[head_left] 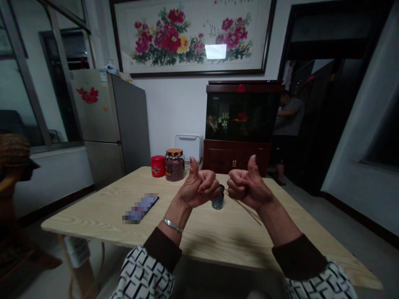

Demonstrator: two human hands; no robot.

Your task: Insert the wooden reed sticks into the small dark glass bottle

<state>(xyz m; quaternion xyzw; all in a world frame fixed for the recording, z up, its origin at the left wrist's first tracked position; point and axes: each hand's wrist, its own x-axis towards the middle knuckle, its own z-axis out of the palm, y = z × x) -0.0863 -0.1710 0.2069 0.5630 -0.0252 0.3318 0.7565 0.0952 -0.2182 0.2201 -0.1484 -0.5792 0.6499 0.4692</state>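
Both hands are raised above the table with thumbs pointing up. My left hand (201,187) is curled into a fist with nothing in it, and a silver bracelet (172,225) circles its wrist. My right hand (251,187) makes the same closed shape, also holding nothing. The knuckles face each other with a small gap between. Beyond that gap stands a small dark greenish cup (217,202), partly hidden by my left hand. Several thin sticks (249,211) lie on the table, partly covered by my right hand and wrist.
On the wooden table (102,216) lie a phone (141,209), a red canister (158,166) and a large gold-lidded jar (175,166). Behind are a fridge (96,112), a white case (188,147) and a fish tank (243,116). A person (291,116) stands by the doorway.
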